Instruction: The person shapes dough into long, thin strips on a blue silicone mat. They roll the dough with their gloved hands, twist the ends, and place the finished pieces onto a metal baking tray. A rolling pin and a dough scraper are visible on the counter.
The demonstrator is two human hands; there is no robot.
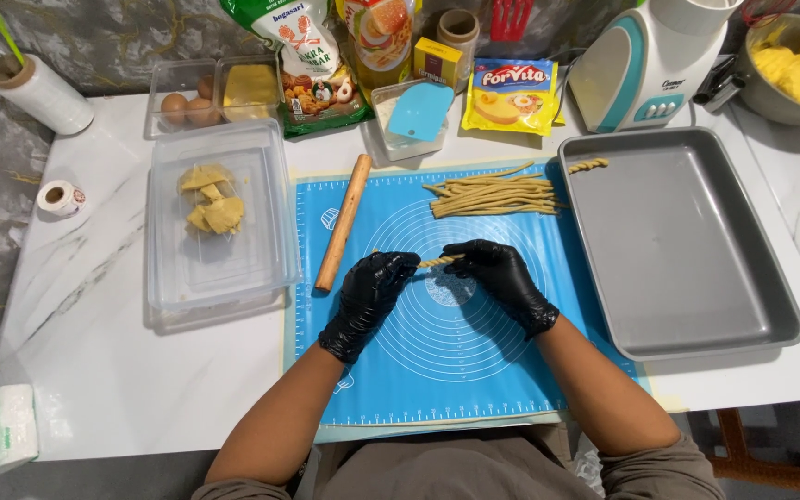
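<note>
A: How far along was the twisting?

B: One finished twist [588, 166] lay in the grey tray's [687, 324] far corner. Left of the tray, a pile of plain strips [493, 195] waited on the blue mat [437, 370].

A: And the hands?

B: The left hand [369, 292] and right hand [502, 276], black-gloved, pinched a half-twisted dough strip [441, 261] between them, each grip closed on one end, left of the tray.

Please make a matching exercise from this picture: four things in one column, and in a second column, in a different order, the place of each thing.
Things:
1. twisted dough strip
2. rolling pin
3. dough strips
4. twisted dough piece

Places:
A. in a pile at the top of the blue mat
B. in the far left corner of the grey baking tray
C. between the left hand and the right hand
D. along the left edge of the mat

Pairs: 1-C, 2-D, 3-A, 4-B
</note>
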